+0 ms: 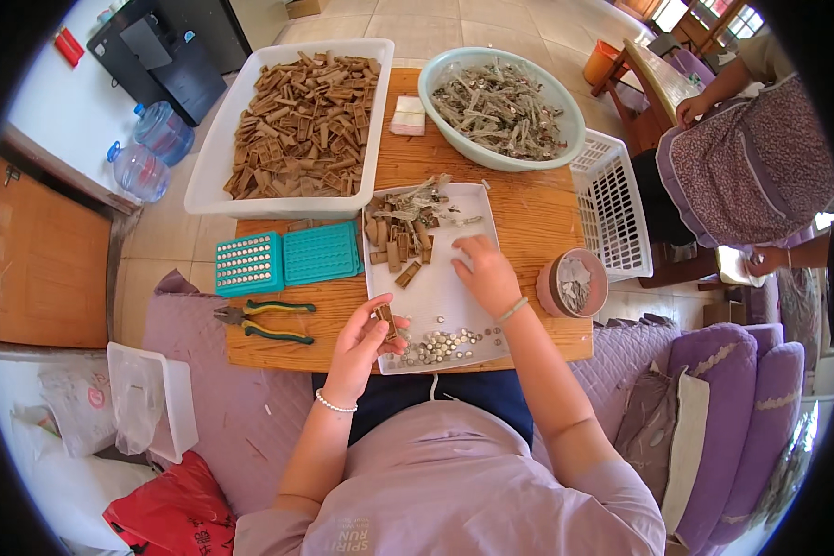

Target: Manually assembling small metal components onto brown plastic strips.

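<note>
My left hand (360,341) grips a small brown plastic casing (385,320) at the left edge of a shallow white tray (454,301). Over the middle of that tray reaches my right hand (485,271), thumb and fingers apart, with nothing seen in it. A pile of brown casings (397,248) lies at the tray's far left, beside a tangle of clear strips with fine wires (426,199). Many small silver button cells (435,348) are scattered along the tray's near edge, close to my left hand.
A white tub (380,120) of brown casings and a pale basin (565,148) of clear strips stand behind. Left are a teal cell box (320,255) and pliers (267,321); right, a pink bucket (598,287) and white crate (612,199). Another person (751,157) stands at right.
</note>
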Motion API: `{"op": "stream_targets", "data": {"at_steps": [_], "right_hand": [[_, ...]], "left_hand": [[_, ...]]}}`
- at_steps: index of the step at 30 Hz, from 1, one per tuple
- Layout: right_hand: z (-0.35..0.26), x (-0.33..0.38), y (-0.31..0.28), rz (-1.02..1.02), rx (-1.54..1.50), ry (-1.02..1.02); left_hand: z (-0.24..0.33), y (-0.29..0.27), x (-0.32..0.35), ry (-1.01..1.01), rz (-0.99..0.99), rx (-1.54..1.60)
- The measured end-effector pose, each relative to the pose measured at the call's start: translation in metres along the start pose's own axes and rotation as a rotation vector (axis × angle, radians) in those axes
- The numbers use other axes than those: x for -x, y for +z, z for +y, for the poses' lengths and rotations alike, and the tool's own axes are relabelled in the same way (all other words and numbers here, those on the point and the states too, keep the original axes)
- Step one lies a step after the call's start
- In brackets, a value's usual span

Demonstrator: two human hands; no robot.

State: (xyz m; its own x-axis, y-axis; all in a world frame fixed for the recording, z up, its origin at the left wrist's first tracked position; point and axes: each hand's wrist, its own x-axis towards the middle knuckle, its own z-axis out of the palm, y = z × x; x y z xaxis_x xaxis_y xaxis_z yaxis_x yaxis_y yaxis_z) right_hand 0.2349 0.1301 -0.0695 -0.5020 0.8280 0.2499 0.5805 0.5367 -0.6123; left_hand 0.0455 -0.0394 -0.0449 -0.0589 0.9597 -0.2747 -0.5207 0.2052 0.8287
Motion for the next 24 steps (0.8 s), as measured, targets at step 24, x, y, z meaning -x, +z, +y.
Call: {"op": "stream_targets", "data": {"at_steps": [24], "right_hand": [[0.019, -0.069, -0.039, -0.165, -0.647, 0.343]], "left_hand": [[0.003, -0.006, -0.001, 0.018, 0.044, 0.044]]}}
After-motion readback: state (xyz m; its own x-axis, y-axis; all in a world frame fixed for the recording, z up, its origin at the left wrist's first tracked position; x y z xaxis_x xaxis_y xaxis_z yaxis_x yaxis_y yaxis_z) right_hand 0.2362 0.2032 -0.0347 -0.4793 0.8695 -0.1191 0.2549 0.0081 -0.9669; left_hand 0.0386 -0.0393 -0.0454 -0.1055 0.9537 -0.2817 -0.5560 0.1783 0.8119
